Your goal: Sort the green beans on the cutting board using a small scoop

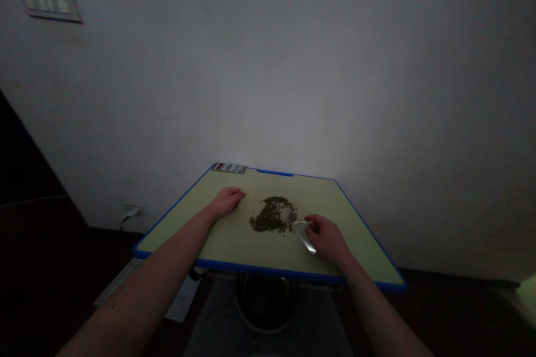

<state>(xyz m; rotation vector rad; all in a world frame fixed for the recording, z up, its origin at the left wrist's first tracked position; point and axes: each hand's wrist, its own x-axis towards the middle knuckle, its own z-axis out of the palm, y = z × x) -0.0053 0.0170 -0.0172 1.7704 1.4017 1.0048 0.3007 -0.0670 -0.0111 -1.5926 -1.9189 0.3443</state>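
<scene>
The right hand (pixel 329 240) grips a curved clear plastic scoop (pixel 304 237) beside small green beans (pixel 272 215); the left hand (pixel 226 202) lies released, fingers loose, on the pale blue-edged desk (pixel 322 195).

The left hand (pixel 226 202) lies palm down, its fingers closed together, pointing forward and to the right, and slightly curled at the tips. The bare left forearm (pixel 142 284) runs up from the lower left of the view, and the left wrist (pixel 209 213) is nearly straight. The right hand (pixel 329 240) sits nearer the body and well apart from the left hand, back upward, with its fingers (pixel 312 224) curled forward and inward in a grip. The bare right forearm (pixel 377 318) rises from the lower right, angled inward to the hand.
</scene>
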